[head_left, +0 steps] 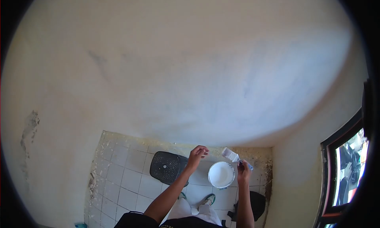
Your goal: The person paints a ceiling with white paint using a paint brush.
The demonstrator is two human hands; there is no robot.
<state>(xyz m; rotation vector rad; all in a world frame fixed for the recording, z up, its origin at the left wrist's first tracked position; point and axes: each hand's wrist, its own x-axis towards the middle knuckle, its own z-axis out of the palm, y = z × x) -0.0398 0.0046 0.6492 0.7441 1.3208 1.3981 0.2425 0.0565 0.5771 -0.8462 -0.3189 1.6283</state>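
Grips brush (230,154) in right hand (244,170), fingers closed round the handle, grip shut firmly enough to carry it. Tilts brush so bristles point up-left in view, toward the wall (190,77), with handle end poking out past the fingers. Shows brush near the far right edge of bucket (209,175); cannot tell height above it. Holds left hand (198,152) out ahead, left of bucket, fingers curled; cannot tell whether that grip is fully closed. Stands in white trousers (209,215) and sneakers (210,198) on tiled floor (127,199), just behind bucket. Sees white inside bucket, smears on rim. Has dark perforated stool (166,165) left of bucket, partly under left forearm in view, and dark bag-like item (256,205) by right forearm, partly hidden. Spots crumbly debris (93,179) along floor edges, grey marks across wall, flaking patch (30,129) far left. Catches dark-framed window (348,170) at right and small teal item (81,225) at bottom left, too cut off to identify.
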